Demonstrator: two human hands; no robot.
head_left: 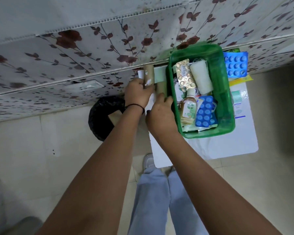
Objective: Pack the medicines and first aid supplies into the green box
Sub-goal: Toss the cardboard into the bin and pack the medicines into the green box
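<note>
1. Head view looks straight down on a small white counter [224,146] standing on a pale tiled floor [41,150], pushed against a wall of floral-patterned tiles [85,53] that fills the 12 o'clock half
2. On the counter sits the green box [227,106], toward 2 o'clock of the frame centre; inside lie a gold blister strip [185,77], a white gauze roll [201,78], an amber antiseptic bottle [188,107] and a blue blister pack [205,112]
3. Another blue pill strip [235,65] lies outside the box at its 2 o'clock corner, on top of yellow packaging, with a white printed packet [238,99] beside the box at 3 o'clock
4. At 9 o'clock of the box, the left hand [137,94] is closed around a tan cardboard-coloured roll [148,73] held against the wall edge, with something white beneath it
5. Just beside it, the right hand [161,114] has its fingers curled on a second tan roll [161,87] touching the box's outer wall; how firm the hold is I cannot tell
6. At 8 o'clock of the hands, a bin with a black liner [100,116] stands on the floor
7. At 6 o'clock, light blue trousers [153,200] and a pale shoe [148,161] show below the counter edge
</note>
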